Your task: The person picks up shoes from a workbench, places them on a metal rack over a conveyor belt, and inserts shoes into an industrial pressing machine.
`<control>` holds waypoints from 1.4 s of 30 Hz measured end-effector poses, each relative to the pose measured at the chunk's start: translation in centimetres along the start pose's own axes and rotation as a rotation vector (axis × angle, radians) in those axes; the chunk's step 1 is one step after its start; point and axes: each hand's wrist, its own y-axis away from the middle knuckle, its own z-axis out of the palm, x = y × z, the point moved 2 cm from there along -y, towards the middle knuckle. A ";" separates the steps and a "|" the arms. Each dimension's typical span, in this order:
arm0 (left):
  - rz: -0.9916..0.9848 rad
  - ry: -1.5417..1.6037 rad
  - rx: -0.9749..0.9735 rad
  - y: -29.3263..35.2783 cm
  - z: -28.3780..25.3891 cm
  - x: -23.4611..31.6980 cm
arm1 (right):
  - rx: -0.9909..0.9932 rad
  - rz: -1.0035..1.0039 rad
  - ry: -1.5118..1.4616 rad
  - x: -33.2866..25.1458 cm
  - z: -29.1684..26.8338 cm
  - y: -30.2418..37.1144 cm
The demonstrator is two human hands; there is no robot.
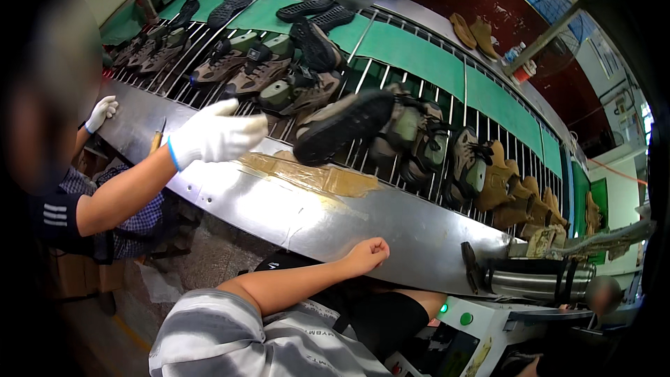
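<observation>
Glove (102,113), white, on a co-worker, is near nine o'clock in the view, by the shiny metal ledge (258,216); next is a tool with a yellow handle (156,142), also at nine; then the co-worker's other glove (215,135), white with a blue cuff, just up from nine; brown and green shoes (259,71) sit on the rack (363,75) between ten and eleven; a big tipped shoe (342,126) shows its black sole at twelve, near the middle; the person's bare left hand (368,256) is between five and six, by the ledge, apart from that shoe, its fingers curled together; I cannot tell if anything is inside; the right hand does not show, so I cannot tell its grip; tan shoes (497,185) bunch up at three; a steel flask (523,279) lies at four
</observation>
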 end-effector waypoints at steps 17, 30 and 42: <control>0.209 -0.188 -0.638 6.5 10.0 4.9 | -0.904 0.119 -1.668 -9.2 -6.4 25.7; 0.517 0.044 0.677 19.9 -20.4 14.3 | -1.799 0.334 -0.850 -43.4 13.2 53.1; 0.402 -0.706 0.917 22.6 -29.1 6.9 | -1.366 0.641 -0.288 -52.5 26.5 62.1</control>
